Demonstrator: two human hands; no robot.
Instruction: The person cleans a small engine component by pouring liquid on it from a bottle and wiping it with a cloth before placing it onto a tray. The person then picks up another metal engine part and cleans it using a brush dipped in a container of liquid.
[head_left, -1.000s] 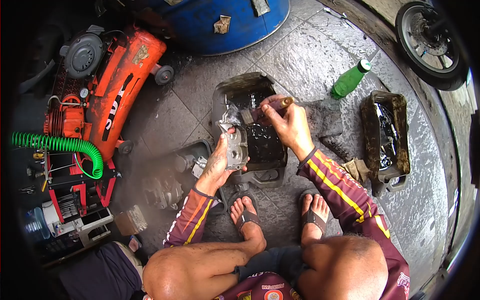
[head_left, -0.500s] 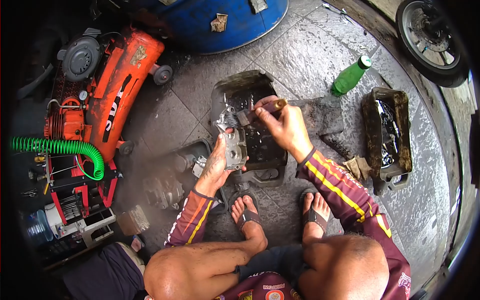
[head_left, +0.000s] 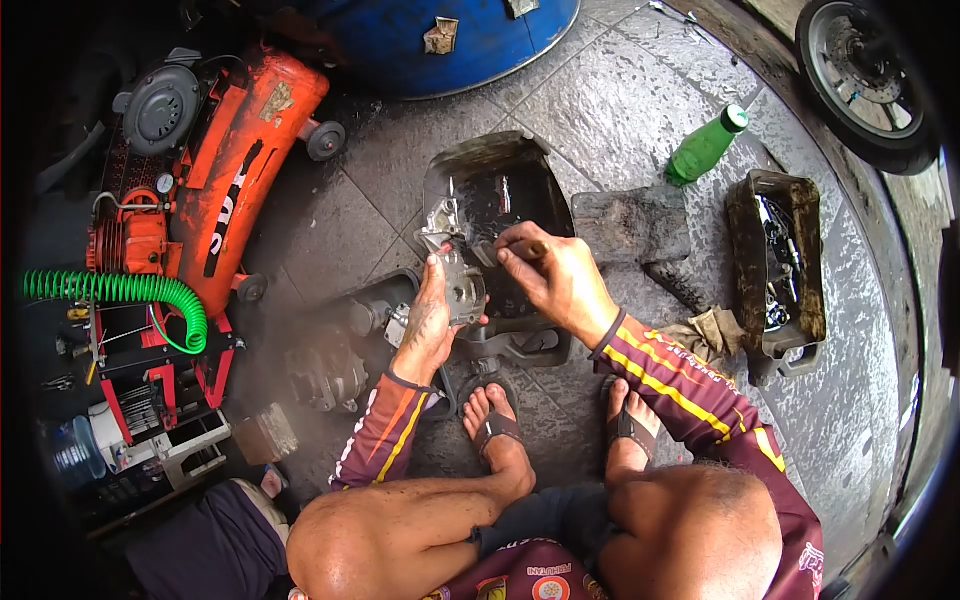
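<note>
My left hand [head_left: 428, 325] is wrapped round a grey metal engine casing [head_left: 462, 290], holding it up over the near left side of a dirty black basin [head_left: 485, 152]. In my right hand [head_left: 565, 280] is a paintbrush [head_left: 486, 253], gripped between thumb and fingers, its head turned toward the casing. The bristles are hard to make out against the metal, so I cannot tell exactly where they touch. Dark liquid with a few light bits lies in the basin. My right fingers hide most of the brush handle.
A green bottle [head_left: 706, 146] and a grimy bin of metal parts [head_left: 812, 290] stand to the right, near a rag [head_left: 712, 335] and a dark flat slab [head_left: 630, 225]. Blurred metal parts [head_left: 325, 370] lie left. An orange compressor [head_left: 235, 190], blue drum [head_left: 450, 70] and wheel [head_left: 865, 85] surround the floor.
My right hand and the paintbrush have moved down toward me, and the brush handle now points more toward the camera. The casing has tilted slightly in my left hand.
</note>
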